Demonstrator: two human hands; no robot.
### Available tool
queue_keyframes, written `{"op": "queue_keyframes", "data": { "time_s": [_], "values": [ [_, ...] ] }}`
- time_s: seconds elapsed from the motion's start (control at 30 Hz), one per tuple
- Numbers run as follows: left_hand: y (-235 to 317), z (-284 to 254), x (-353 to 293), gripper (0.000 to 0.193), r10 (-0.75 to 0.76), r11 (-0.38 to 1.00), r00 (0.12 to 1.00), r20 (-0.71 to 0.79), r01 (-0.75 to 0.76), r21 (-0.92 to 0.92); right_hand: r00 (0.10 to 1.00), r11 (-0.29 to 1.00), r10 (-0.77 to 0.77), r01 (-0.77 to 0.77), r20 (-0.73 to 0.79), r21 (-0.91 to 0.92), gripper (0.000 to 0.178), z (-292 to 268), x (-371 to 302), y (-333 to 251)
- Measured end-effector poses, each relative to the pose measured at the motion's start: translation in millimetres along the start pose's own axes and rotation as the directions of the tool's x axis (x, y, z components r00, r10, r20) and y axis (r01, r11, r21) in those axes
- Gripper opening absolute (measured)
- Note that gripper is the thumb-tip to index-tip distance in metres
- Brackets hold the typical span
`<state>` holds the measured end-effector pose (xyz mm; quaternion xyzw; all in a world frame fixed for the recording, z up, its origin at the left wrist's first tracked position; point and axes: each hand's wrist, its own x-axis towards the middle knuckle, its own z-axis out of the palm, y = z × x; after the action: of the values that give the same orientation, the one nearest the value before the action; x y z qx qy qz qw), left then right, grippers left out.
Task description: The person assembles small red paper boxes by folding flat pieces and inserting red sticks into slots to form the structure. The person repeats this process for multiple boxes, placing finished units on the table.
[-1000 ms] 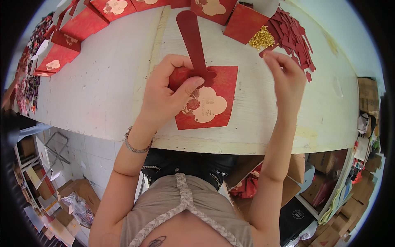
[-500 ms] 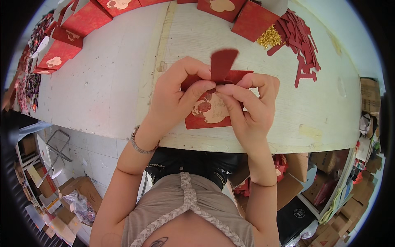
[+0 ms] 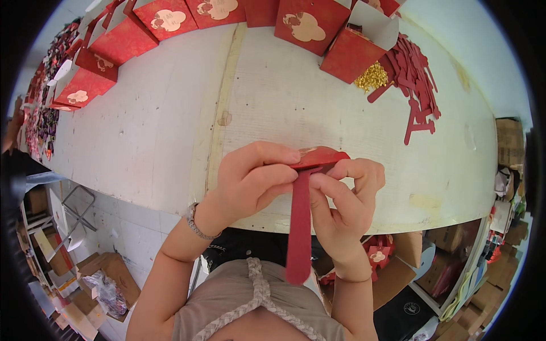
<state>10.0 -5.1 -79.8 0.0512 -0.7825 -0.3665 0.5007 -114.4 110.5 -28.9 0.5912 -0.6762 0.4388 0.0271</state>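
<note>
A small red paper box is held tilted between my hands, above the table's near edge. From its near side a dark red strap hangs down toward me, its rounded end in front of my top. My left hand is closed, pinching the box's edge next to the strap's upper end. The fingers of my right hand are closed on the box's other side, with thumb and forefinger near where the strap meets the box. The exact joint is hidden by my fingertips.
Several red boxes line the far edge and left end of the white table. A pile of gold fasteners and a heap of red straps lie at the far right. A cardboard box stands below the right edge.
Both hands have moved nearer to me with the red box, lifting and tipping it. The strap, which stuck up away from me, now hangs toward me.
</note>
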Motion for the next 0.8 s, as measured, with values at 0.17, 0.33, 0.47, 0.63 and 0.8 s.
{"op": "queue_keyframes", "data": {
  "time_s": [0.17,0.33,0.47,0.63,0.8],
  "values": [
    [-1,3,1,0.026,0.072,0.997,0.997,-0.018,-0.072,0.013,0.998,1.0,0.018,-0.017,-0.055,0.018,0.024,1,-5,4],
    [3,-3,2,0.025,-0.046,0.999,0.999,0.015,0.046,0.029,0.997,1.0,-0.006,0.008,0.082,-0.024,0.027,-4,13,4],
    [37,-28,38,0.013,-0.336,0.941,0.898,0.286,0.307,0.142,0.987,0.985,-0.055,0.028,0.152,0.172,0.023,-9,17,13],
    [41,-32,79,0.028,0.098,0.826,0.925,0.367,-0.281,0.488,0.98,0.971,-0.136,0.102,0.148,0.217,0.02,-7,22,27],
    [35,-36,97,0.036,0.031,0.69,0.872,0.489,-0.373,0.621,0.983,0.956,-0.129,0.089,0.128,0.281,0.02,-4,18,31]
  ]
}}
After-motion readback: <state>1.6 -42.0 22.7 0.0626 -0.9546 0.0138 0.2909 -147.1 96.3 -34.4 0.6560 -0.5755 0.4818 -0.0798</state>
